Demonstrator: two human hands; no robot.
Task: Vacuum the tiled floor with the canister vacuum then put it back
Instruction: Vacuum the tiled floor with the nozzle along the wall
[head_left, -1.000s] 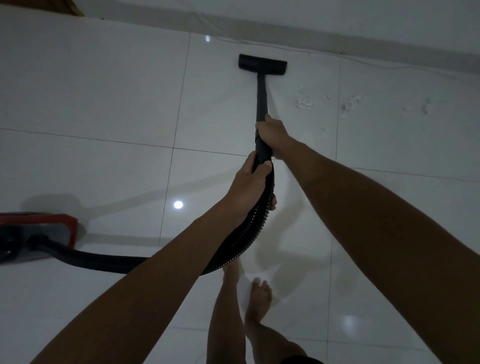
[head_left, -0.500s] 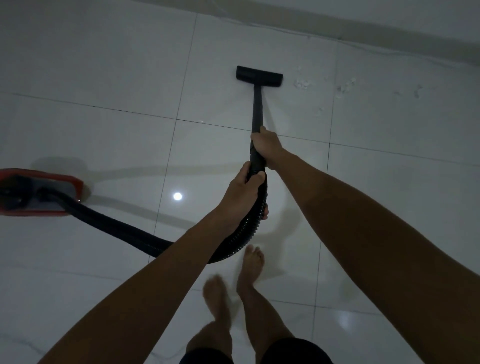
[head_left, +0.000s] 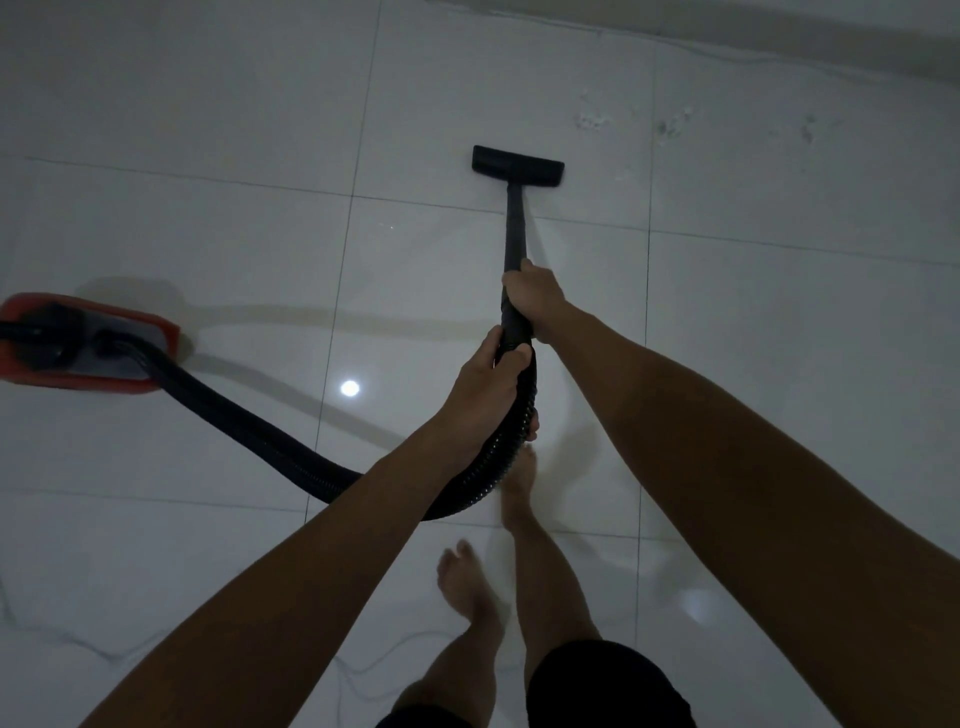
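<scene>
A black vacuum wand (head_left: 515, 223) runs from my hands to a flat black floor head (head_left: 517, 165) resting on the glossy white tiled floor (head_left: 208, 244). My right hand (head_left: 534, 297) grips the wand higher up. Just behind it, my left hand (head_left: 488, 387) is wrapped around the wand's end where the ribbed black hose (head_left: 249, 426) joins. The hose curves left along the floor to the red canister vacuum (head_left: 78, 343) at the left edge. Pale debris specks (head_left: 592, 120) lie on the tile to the right of and beyond the floor head.
A wall base (head_left: 779, 36) runs across the top right, with a thin cord (head_left: 727, 57) along it. My bare feet (head_left: 467, 582) stand on the tiles below the hands. A ceiling light reflects as a bright spot (head_left: 349, 387) on the floor.
The floor head has been pulled back toward me, away from the wall. I have stepped backward, and the canister now sits higher in view with the hose stretched out more.
</scene>
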